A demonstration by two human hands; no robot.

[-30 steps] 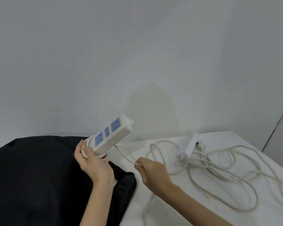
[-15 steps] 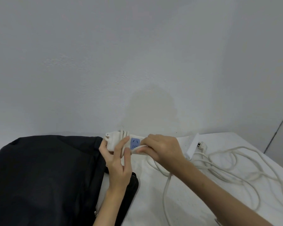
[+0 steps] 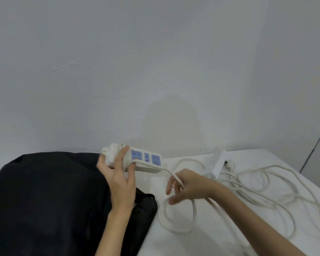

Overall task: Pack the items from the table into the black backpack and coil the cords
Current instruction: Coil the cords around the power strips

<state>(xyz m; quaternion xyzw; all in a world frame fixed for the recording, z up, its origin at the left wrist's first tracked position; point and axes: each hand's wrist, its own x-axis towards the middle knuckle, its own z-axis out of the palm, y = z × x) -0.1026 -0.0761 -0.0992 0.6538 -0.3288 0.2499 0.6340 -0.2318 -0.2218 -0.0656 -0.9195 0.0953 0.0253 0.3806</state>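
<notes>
White plastic power strip with blue sockets (image 3: 137,160) held above black fabric backpack (image 3: 44,200) edge, few cord turns wrapped round its left end. Left hand (image 3: 121,182) grips strip, fingers curled over wraps. Right hand (image 3: 187,185) holds white cord (image 3: 177,179) loosely, fingers partly spread. Remaining cord loops lie tangled on white table (image 3: 266,156), beside second white power strip (image 3: 219,164).

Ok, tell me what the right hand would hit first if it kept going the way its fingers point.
The right hand, with the cord over its fingers, points left, toward the black backpack. It would probably meet the backpack's edge or the left hand's wrist first; depth is hard to judge here.
</notes>
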